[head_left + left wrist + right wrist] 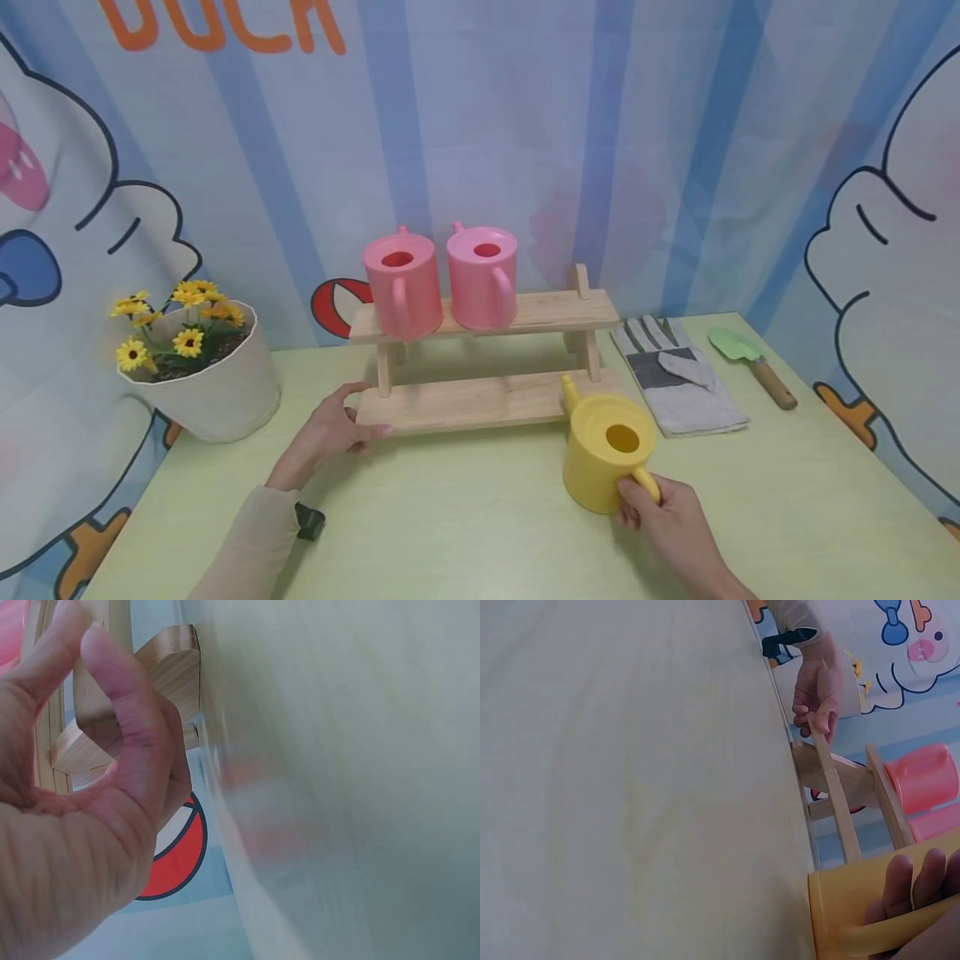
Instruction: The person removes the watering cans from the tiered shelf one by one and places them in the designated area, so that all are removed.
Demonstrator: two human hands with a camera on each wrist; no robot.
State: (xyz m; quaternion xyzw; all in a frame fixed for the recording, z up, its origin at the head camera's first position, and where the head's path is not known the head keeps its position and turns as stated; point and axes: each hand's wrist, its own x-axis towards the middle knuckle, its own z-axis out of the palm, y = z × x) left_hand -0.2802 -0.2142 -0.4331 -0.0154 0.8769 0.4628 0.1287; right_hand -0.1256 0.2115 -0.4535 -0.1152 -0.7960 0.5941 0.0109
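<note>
A two-tier wooden shelf (480,404) stands at the back of the table. My left hand (333,425) pinches the left end of its lower board; in the left wrist view the thumb and fingers (142,727) lie around that board end. My right hand (663,517) holds a yellow watering can (600,454) by its handle, in front of the shelf's right end. The can's spout points toward the lower board. Whether its base touches the table I cannot tell. On the upper board sit a darker pink watering can (408,292) and a lighter pink watering can (480,283), side by side.
A white pot (217,400) of yellow flowers stands at the left. Right of the shelf lie grey-white gloves (693,400) and a green trowel with a wooden handle (768,379). A printed cloth backdrop (510,125) hangs behind the pale table (465,508).
</note>
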